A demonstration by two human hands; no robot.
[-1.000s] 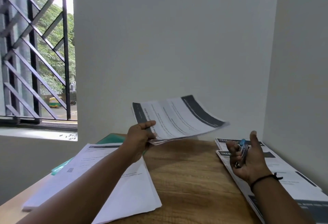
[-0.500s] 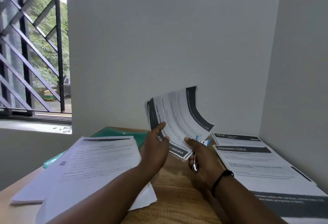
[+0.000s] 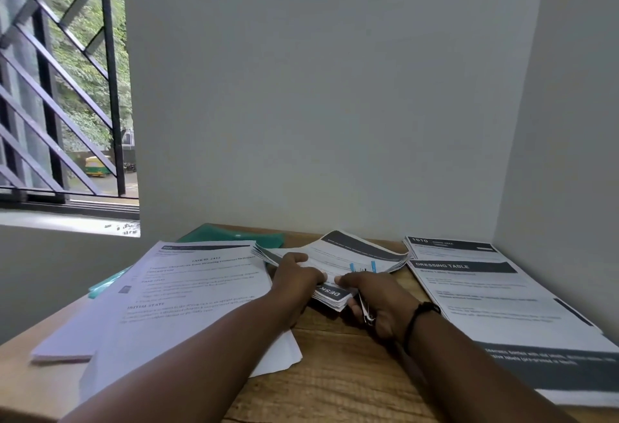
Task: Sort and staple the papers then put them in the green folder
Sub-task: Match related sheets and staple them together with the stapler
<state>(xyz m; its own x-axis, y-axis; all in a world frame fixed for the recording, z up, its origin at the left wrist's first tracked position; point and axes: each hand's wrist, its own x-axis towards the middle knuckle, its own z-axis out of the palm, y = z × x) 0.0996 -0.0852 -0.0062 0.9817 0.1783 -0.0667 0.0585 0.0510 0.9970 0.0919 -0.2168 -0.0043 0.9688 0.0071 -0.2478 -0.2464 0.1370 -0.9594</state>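
Note:
A bundle of printed sheets with dark header bands (image 3: 348, 257) lies low over the wooden table (image 3: 335, 379), its near corner reading "DESK". My left hand (image 3: 296, 277) grips the bundle's left edge, thumb on top. My right hand (image 3: 375, 295) holds the near right corner and also grips a small stapler (image 3: 363, 305) with a metal body and blue end, lying across the palm under the sheets. The green folder (image 3: 234, 238) lies at the back left, mostly covered by white papers.
A large stack of white text sheets (image 3: 187, 292) covers the table's left side. Stacks headed "DRESSING TABLE" (image 3: 482, 292) fill the right side against the wall. A barred window (image 3: 63, 88) is at far left. Walls close the back and right.
The bundle has come down from mid-air to just above the table. My right hand with the stapler moved in from the right and now holds the bundle's near corner.

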